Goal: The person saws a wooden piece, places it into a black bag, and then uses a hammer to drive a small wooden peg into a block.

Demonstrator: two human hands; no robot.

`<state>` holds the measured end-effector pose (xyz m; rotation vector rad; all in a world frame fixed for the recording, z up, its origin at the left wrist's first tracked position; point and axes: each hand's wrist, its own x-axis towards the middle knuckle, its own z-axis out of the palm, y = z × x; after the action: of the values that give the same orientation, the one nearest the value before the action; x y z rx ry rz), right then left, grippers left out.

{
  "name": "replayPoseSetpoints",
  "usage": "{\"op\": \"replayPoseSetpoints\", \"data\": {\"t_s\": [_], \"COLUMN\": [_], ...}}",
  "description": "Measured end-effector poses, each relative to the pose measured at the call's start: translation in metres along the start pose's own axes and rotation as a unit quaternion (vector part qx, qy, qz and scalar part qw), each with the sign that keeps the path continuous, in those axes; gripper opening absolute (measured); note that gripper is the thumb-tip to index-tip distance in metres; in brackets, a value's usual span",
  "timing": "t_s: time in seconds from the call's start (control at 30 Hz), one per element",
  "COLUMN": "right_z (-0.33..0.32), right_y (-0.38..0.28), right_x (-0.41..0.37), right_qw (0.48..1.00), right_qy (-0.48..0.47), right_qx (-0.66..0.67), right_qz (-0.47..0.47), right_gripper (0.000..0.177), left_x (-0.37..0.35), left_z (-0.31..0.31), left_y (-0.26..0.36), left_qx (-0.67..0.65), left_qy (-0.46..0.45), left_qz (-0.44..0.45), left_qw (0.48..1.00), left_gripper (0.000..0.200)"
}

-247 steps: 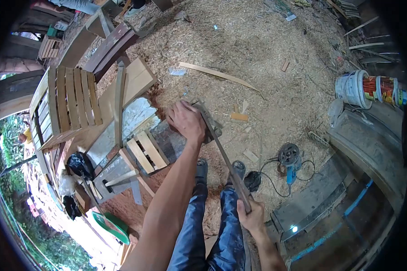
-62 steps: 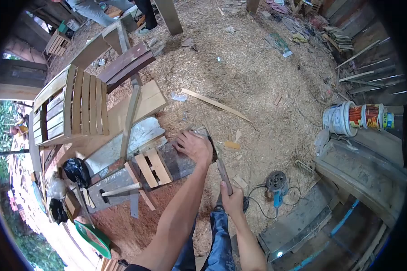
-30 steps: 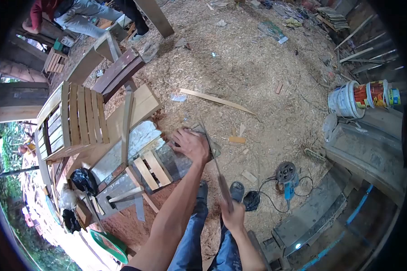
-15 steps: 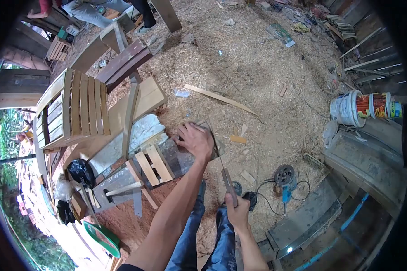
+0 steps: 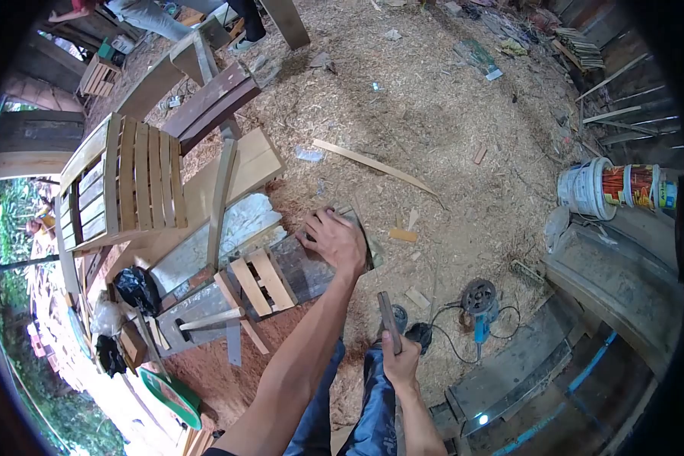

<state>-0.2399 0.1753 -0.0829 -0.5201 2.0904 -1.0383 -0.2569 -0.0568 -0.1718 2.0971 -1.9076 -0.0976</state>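
At the far left a slatted wooden crate [image 5: 125, 182] leans on the end of a long, low counter [image 5: 190, 262], out of the way of the working end. A black bag [image 5: 133, 283] sits beside it, and a mallet [image 5: 205, 321] lies on the counter's near edge, within reach. Next comes a small slatted frame [image 5: 257, 280], lying flat on the counter just left of a dark workpiece [image 5: 304, 270] at the counter's right end. The left hand [image 5: 338, 239] lies on top of that workpiece, arm stretched out, its fingers [image 5: 315, 228] spread wide and flat rather than gripping. This looks like a way to bear down and keep the piece from shifting. Nearer the body and to the right, the right hand [image 5: 400, 363] has its fingers [image 5: 395, 351] wrapped tightly round the wooden-handled tool [image 5: 387, 318]. The tool points up toward the workpiece, but its blade is edge-on and too thin to make out. Both knees are just below, so the person seems to stand close against the counter's end. Further right a blue power tool [image 5: 479, 300] rests with its cord on the sawdust floor [image 5: 433, 114], set aside. A thin wood strip [image 5: 372, 163] lies well beyond the hands, and a white bucket [image 5: 585, 186] stands far right.
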Motion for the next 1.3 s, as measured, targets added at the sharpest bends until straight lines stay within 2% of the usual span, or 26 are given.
{"op": "replayPoseSetpoints", "data": {"t_s": [0.1, 0.2, 0.4, 0.5, 0.6, 0.7, 0.8, 0.87, 0.97, 1.1, 1.2, 1.27, 1.3], "right_z": [-0.006, -0.012, -0.012, -0.017, -0.036, -0.045, -0.037, -0.019, 0.003, -0.02, -0.039, -0.044, -0.037], "right_y": [-0.005, -0.005, 0.004, -0.003, -0.013, -0.01, -0.019, -0.026, -0.03, -0.023, -0.014, -0.016, -0.014], "right_x": [0.003, 0.005, 0.003, -0.003, -0.023, -0.038, -0.024, 0.007, 0.045, 0.005, -0.031, -0.037, -0.032], "right_qw": [1.0, 1.0, 1.0, 1.0, 0.999, 0.996, 0.996, 1.0, 0.997, 1.0, 1.0, 0.994, 0.994], "right_qy": [0.013, 0.019, -0.007, -0.011, -0.01, -0.037, -0.037, 0.002, 0.029, 0.001, 0.0, -0.042, -0.042], "right_qx": [-0.005, -0.01, 0.014, 0.017, 0.029, -0.022, -0.045, 0.0, -0.028, 0.007, 0.018, -0.019, -0.019], "right_qz": [-0.018, -0.015, -0.018, -0.007, 0.028, 0.077, 0.066, -0.021, -0.064, -0.014, 0.015, 0.098, 0.1], "right_gripper": [0.028, 0.028, 0.03, 0.028, 0.026, 0.025, 0.026, 0.027, 0.034, 0.034, 0.027, 0.028, 0.028], "left_x": [-0.001, -0.008, -0.006, -0.006, -0.007, -0.007, -0.006, -0.007, -0.005, -0.006, -0.006, -0.006, -0.006], "left_z": [0.001, 0.004, 0.003, 0.007, 0.006, 0.006, 0.002, 0.004, 0.002, 0.007, 0.0, 0.001, 0.002], "left_y": [0.006, 0.006, 0.006, 0.008, 0.008, 0.008, 0.009, 0.007, 0.009, 0.005, 0.009, 0.008, 0.008], "left_qx": [-0.022, -0.031, -0.013, -0.001, 0.025, 0.04, 0.023, 0.025, 0.03, 0.026, 0.027, 0.034, 0.036], "left_qy": [-0.012, 0.02, 0.006, 0.014, 0.032, 0.033, -0.003, 0.006, 0.006, -0.003, -0.006, -0.013, -0.019], "left_qz": [-0.016, -0.008, 0.005, -0.022, 0.002, 0.01, 0.0, 0.007, 0.011, 0.005, 0.014, 0.012, 0.009], "left_qw": [1.0, 0.999, 1.0, 1.0, 0.999, 0.999, 1.0, 1.0, 0.999, 1.0, 1.0, 0.999, 0.999], "left_gripper": [0.024, 0.027, 0.029, 0.028, 0.022, 0.021, 0.025, 0.025, 0.025, 0.026, 0.026, 0.026, 0.026]}}
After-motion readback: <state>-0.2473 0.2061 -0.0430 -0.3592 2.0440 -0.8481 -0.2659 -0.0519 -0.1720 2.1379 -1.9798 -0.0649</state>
